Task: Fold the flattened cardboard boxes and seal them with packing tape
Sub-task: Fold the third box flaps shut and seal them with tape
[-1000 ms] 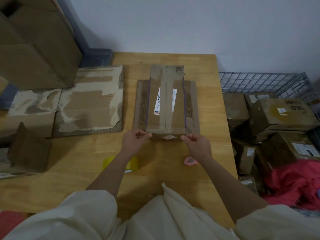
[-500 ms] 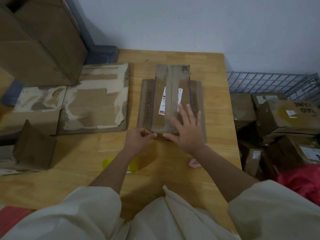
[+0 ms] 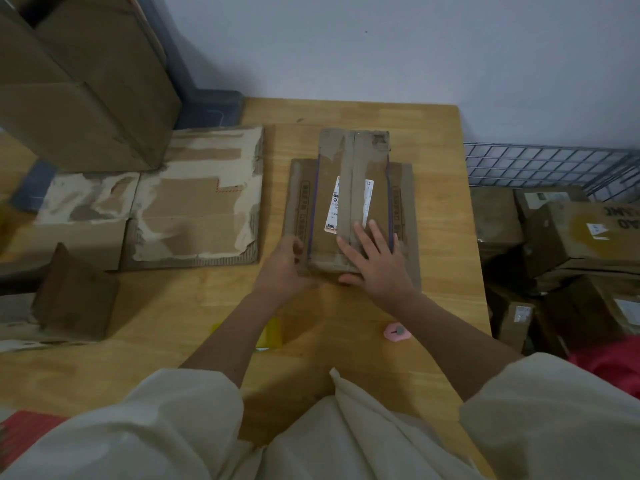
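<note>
A folded brown cardboard box [image 3: 349, 168] with white labels and a taped centre seam stands on the wooden table [image 3: 436, 140], its side flaps spread flat. My right hand [image 3: 375, 259] lies flat on the box's near top, fingers straight, thumb over the near edge. My left hand [image 3: 282, 268] holds the box's near left corner, with its fingers against the side. A yellow tape roll [image 3: 272, 332] lies under my left forearm, partly hidden. A flattened, torn cardboard box [image 3: 180, 199] lies to the left.
A small pink cutter [image 3: 397, 331] lies by my right forearm. Large cardboard boxes [image 3: 79, 74] stand at the back left, and a small brown box [image 3: 74, 299] at the left edge. A wire basket [image 3: 554, 168] and piled parcels [image 3: 588, 237] sit right of the table.
My right hand left the box's near right corner and came down flat on its top. My left hand slid from a pinch at the near edge to the left corner.
</note>
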